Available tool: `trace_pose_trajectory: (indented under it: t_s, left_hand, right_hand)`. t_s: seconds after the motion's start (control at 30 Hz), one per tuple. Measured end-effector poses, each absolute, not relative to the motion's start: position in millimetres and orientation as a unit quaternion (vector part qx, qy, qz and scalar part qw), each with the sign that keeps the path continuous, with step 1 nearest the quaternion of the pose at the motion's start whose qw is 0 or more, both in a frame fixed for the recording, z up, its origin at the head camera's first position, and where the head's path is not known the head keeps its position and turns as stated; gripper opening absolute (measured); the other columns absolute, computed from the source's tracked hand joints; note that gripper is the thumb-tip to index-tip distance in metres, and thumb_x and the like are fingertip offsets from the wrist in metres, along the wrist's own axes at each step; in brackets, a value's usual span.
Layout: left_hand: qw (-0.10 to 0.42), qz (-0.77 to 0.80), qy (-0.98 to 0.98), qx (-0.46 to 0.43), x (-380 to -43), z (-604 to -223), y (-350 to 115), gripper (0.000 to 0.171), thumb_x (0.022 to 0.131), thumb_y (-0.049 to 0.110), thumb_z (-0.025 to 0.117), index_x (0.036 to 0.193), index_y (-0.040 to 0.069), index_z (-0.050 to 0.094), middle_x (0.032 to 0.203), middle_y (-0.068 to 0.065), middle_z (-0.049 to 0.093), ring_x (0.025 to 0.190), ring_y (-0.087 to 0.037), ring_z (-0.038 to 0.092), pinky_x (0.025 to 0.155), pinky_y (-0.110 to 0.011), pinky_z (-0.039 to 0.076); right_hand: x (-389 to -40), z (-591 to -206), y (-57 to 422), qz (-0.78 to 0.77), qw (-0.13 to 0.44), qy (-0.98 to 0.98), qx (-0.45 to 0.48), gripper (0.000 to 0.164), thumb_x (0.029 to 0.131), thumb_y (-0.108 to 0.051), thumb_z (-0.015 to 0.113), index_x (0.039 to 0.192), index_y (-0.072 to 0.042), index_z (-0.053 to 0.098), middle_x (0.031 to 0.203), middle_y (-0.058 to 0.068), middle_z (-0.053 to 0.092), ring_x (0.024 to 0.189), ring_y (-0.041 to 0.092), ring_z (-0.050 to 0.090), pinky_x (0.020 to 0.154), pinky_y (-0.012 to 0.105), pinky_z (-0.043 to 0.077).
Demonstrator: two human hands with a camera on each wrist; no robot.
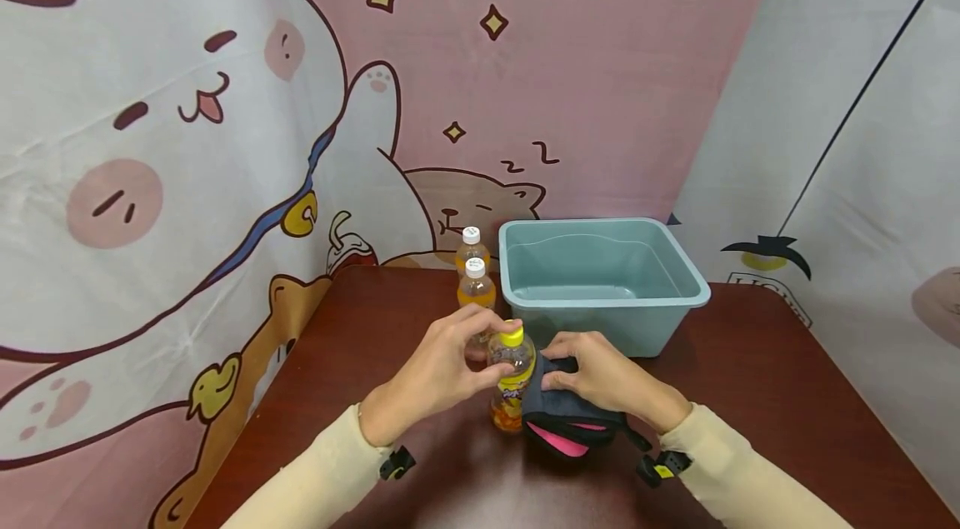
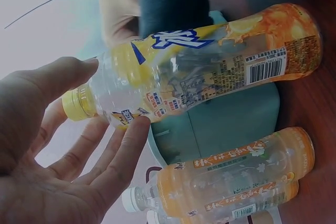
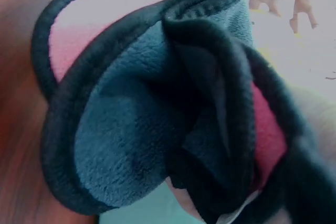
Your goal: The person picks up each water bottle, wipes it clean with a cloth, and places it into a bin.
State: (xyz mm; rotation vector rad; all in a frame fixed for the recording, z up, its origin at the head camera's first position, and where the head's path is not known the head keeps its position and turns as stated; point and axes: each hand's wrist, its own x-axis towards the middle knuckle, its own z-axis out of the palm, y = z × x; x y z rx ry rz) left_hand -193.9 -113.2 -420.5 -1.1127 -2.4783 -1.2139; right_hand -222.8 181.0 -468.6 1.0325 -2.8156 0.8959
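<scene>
My left hand point(image 1: 442, 366) grips the upper part of a clear plastic drink bottle point(image 1: 507, 411) with a yellow cap point(image 2: 77, 103). The bottle stands upright on the table, and its yellow and orange label point(image 2: 181, 45) shows in the left wrist view. In my right hand point(image 1: 600, 371) is a folded cloth point(image 1: 573, 404), grey-blue on one side and pink on the other, with black edging. The cloth lies against the right side of the bottle. Close up in the right wrist view, the folded cloth point(image 3: 121, 129) hides most of the right hand.
Behind the left hand, two white-capped bottles point(image 1: 477, 289) with orange labels stand one behind the other. A grey-green plastic tub point(image 1: 600, 314) sits at the back, right of them. All stand on a dark red-brown table point(image 1: 360, 329), backed by a cartoon-printed cloth point(image 1: 585, 79).
</scene>
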Motion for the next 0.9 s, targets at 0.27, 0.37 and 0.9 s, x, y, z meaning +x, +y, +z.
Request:
trace_pose_trajectory:
  t_s: [0.27, 0.37, 0.9]
  left_hand:
    - [0.081, -0.411, -0.828, -0.372, -194.1, -421.3, -113.1, 0.051, 0.096, 0.01, 0.098, 0.142, 0.015, 0.076, 0.133, -0.006, 0.075, 0.118, -0.031, 0.081, 0.089, -0.032, 0.074]
    - [0.081, -0.411, -0.829, -0.371, -194.3, -421.5, -112.5, 0.049, 0.097, 0.011, 0.097, 0.141, 0.016, 0.076, 0.134, -0.006, 0.075, 0.119, -0.031, 0.081, 0.089, -0.03, 0.074]
    - [0.083, -0.408, -0.831, -0.367, -195.5, -422.7, -112.0, 0.051, 0.097, 0.012, 0.098, 0.143, 0.017, 0.076, 0.132, -0.005, 0.074, 0.118, -0.028, 0.08, 0.09, -0.03, 0.073]
  right_hand:
    - [-226.0, -488.3, 171.2, 0.256, -0.068, -0.901, 0.342, 0.038, 0.099, -0.029, 0.096, 0.129, -0.007, 0.088, 0.119, 0.003, 0.085, 0.107, 0.015, 0.079, 0.083, 0.028, 0.065]
    - [-225.8, -495.8, 167.0, 0.246, -0.089, -0.906, 0.333, 0.039, 0.098, -0.028, 0.097, 0.129, -0.006, 0.088, 0.123, 0.007, 0.087, 0.109, 0.019, 0.081, 0.084, 0.03, 0.066]
    - [-218.6, -473.5, 181.0, 0.311, 0.005, -0.897, 0.314, 0.032, 0.103, -0.03, 0.092, 0.13, -0.012, 0.088, 0.123, -0.002, 0.087, 0.116, 0.017, 0.082, 0.097, 0.036, 0.069]
